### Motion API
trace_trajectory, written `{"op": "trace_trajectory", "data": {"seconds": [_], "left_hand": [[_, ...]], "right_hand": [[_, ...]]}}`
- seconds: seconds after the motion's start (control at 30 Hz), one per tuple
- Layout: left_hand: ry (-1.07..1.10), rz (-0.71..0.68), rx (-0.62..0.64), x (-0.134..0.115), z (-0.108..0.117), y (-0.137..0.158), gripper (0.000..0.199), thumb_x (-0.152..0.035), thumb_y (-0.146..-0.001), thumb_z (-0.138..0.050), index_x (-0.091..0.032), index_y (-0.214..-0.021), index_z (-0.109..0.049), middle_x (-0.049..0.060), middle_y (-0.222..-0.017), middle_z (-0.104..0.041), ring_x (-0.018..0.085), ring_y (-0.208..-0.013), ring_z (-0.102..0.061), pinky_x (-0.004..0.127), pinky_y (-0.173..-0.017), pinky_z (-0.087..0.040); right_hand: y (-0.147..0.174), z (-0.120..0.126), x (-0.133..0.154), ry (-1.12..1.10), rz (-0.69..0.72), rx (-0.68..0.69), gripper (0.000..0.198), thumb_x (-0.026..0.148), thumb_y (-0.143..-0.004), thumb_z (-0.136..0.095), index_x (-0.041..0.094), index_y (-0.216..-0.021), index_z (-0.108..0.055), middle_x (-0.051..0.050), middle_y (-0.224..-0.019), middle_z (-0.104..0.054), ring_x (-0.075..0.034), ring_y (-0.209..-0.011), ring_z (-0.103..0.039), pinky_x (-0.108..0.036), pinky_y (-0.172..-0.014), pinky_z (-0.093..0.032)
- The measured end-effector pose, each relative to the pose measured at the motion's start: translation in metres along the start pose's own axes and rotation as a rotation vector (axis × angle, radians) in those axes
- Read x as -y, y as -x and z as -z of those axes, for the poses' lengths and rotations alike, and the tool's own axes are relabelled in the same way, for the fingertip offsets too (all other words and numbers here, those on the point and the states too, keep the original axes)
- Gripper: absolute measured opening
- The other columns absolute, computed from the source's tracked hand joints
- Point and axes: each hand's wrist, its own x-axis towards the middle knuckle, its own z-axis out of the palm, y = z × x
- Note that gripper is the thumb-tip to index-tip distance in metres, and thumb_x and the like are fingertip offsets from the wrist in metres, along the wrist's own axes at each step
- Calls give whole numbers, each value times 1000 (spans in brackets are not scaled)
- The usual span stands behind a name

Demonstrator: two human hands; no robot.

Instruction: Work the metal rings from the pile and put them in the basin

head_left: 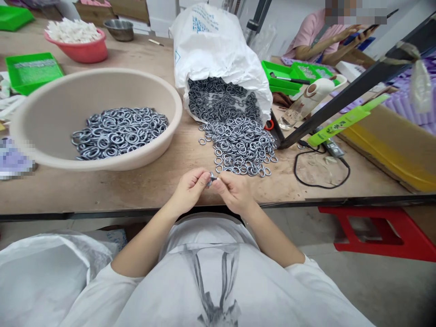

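Note:
My left hand [193,187] and my right hand [235,190] meet at the front edge of the table, fingers closed in a pinch. Between their fingertips is a small grey ring [211,179], partly hidden by the thumbs; a dark bit shows beside it. Just beyond my hands a heap of grey rings [243,145] spills from the mouth of a white sack [218,50] lying on its side. To the left, a large beige basin [54,109] holds a pile of similar rings [119,134].
A red bowl of white pieces [76,43], a metal bowl [119,30] and a green tray [32,72] stand behind the basin. At right are a slanted dark post [340,95], a black cable [320,185] and a cardboard box [384,136]. A person [316,36] sits beyond.

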Motion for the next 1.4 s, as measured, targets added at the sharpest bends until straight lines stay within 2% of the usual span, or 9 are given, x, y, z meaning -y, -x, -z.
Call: {"op": "trace_trajectory", "data": {"seconds": [0.13,0.3,0.47,0.6,0.8,0.9,1.03,1.27,1.4], "left_hand": [[-63,-5,89,-3,-3,4,40,-49,-90,-55,-18,-67,-64,2,-60,-53,14,-59,-45,24,-58,-35],[-27,28,24,5,-2,2,42,-54,-88,-57,-16,-71,-65,0,-60,-50,12,-56,-42,24,-56,-34],[40,75,27,9,-3,-1,48,-61,-86,-56,-14,-80,-65,-1,-62,-50,9,-53,-40,22,-50,-33],[165,129,-51,7,-5,-3,48,-63,-81,-61,-15,-73,-60,-2,-60,-50,8,-49,-41,20,-45,-32],[302,208,-201,12,-5,-7,49,-63,-82,-60,-15,-70,-61,-1,-58,-55,6,-44,-42,19,-40,-30],[350,233,-219,15,-10,-8,51,-65,-81,-60,-16,-68,-57,-2,-54,-52,6,-41,-41,19,-39,-30],[384,303,-207,17,-21,-6,55,-69,-79,-60,-16,-64,-54,-2,-51,-52,6,-40,-42,19,-38,-29],[463,368,-294,11,-30,-3,52,-64,-78,-63,-18,-59,-47,-4,-45,-43,6,-39,-37,18,-37,-24],[475,352,-262,8,-31,-2,55,-65,-76,-64,-18,-58,-43,-6,-46,-39,4,-38,-32,17,-38,-22]], "right_hand": [[-7,1,-15,-142,-194,-115,49,59,-97,-40,20,-67,-48,4,-59,-43,-11,-57,-41,-26,-57,-31],[-4,-3,1,-510,-123,-56,46,65,-82,-62,20,-93,-62,0,-81,-60,-14,-72,-55,-27,-67,-45],[-8,-15,11,-754,-248,-53,43,62,-75,-72,21,-83,-62,3,-68,-59,-11,-60,-55,-25,-58,-47],[-16,-24,2,-898,-335,-55,45,65,-76,-69,21,-78,-62,4,-60,-54,-10,-53,-51,-24,-54,-45],[-12,-27,2,-712,-340,-251,45,65,-79,-66,20,-81,-63,2,-68,-57,-10,-63,-53,-23,-59,-45],[-9,-26,8,-669,-295,-179,39,56,-76,-74,20,-88,-63,2,-72,-62,-12,-65,-58,-25,-64,-49],[-13,-24,11,-753,-338,-87,34,51,-79,-71,21,-84,-57,6,-58,-57,-11,-48,-54,-24,-49,-45],[-12,-22,7,-669,-302,-65,36,50,-75,-75,22,-91,-60,4,-66,-60,-12,-57,-56,-26,-57,-46],[-11,-18,2,-519,-259,-146,41,59,-84,-63,20,-73,-56,4,-62,-49,-11,-59,-45,-25,-58,-39]]}}
